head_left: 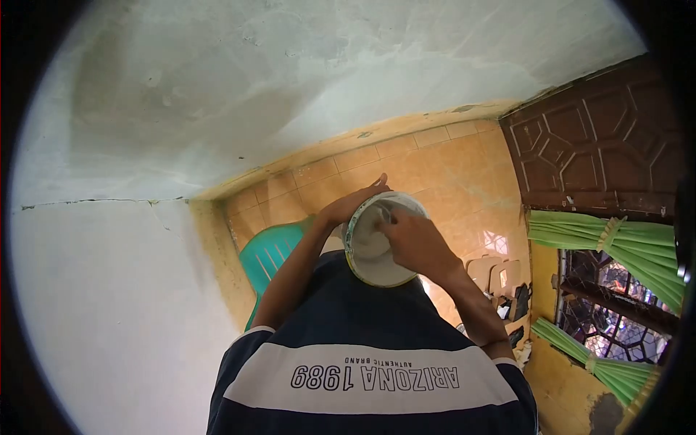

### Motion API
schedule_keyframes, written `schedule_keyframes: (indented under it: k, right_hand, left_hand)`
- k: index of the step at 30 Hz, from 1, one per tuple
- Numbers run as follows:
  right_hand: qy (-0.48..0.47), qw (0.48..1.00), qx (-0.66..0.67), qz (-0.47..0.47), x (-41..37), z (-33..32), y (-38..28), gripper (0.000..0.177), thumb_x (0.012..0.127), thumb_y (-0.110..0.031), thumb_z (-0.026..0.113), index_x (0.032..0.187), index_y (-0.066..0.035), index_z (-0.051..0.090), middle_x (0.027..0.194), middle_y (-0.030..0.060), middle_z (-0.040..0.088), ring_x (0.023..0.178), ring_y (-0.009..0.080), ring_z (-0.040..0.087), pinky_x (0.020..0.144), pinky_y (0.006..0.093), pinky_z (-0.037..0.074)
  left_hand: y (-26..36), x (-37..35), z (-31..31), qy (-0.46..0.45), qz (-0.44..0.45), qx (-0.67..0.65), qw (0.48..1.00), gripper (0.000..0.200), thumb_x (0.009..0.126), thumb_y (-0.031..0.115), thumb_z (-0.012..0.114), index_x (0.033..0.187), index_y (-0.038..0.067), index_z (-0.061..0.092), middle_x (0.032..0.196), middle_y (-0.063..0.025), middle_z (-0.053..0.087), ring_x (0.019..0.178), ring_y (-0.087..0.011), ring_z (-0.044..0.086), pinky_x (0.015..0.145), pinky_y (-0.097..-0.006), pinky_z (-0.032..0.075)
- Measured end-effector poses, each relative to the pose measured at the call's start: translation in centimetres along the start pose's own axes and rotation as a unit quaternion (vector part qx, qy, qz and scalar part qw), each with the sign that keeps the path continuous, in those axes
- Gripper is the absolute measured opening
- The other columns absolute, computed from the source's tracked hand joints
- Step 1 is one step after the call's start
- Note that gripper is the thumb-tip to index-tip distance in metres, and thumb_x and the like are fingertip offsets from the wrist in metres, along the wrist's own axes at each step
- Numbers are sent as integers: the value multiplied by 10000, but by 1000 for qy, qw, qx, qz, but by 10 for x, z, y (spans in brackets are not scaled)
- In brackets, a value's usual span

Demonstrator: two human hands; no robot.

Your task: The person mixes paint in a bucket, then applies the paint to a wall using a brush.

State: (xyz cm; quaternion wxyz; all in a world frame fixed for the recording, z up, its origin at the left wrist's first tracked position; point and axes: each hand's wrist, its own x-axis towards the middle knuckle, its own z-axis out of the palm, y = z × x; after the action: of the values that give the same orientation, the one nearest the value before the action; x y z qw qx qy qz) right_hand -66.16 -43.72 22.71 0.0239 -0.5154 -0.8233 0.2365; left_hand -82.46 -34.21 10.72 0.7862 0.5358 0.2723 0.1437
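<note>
A round bucket (pixel 423 206) with a pale, smeared rim is held in front of my body, its mouth facing up at me. Inside it lies a thick whitish-grey mix (pixel 371 248). My left hand (pixel 355 201) supports the bucket from the far left side, its fingers wrapped behind the rim and one fingertip showing past it. My right hand (pixel 419 245) reaches over the right rim into the bucket. Its fingers are closed at the mix around a thin greyish thing, which I cannot make out.
A green plastic chair (pixel 270 254) stands at the left by the wall corner. Ahead rises a patchy grey-white wall (pixel 290 87) above an orange tiled floor (pixel 464 174). To the right are a brown carved door (pixel 594 138), green curtains (pixel 616 235) and beige chairs (pixel 500 279).
</note>
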Motion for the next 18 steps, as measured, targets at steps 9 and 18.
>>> schedule_keyframes:
  k: [9, 18]
  right_hand:
    - [-101, 992, -20, 71, -17, -6, 4, 178, 748, -36, 650, 921, -28, 692, 938, 191, 647, 824, 371, 679, 725, 462, 555]
    - [-49, 998, 37, -11, 5, 4, 0, 206, 738, -37, 646, 932, -53, 714, 938, 163, 660, 836, 362, 683, 729, 460, 551]
  left_hand:
    - [7, 4, -10, -85, -72, -133, 985, 813, 1022, 681, 305, 1377, -10, 544, 1311, -91, 604, 1199, -179, 533, 1099, -319, 374]
    - [9, 20, -15, -15, -132, -110, 985, 831, 1007, 681, 368, 1395, -40, 508, 1368, -134, 569, 1235, -203, 528, 1082, -346, 410]
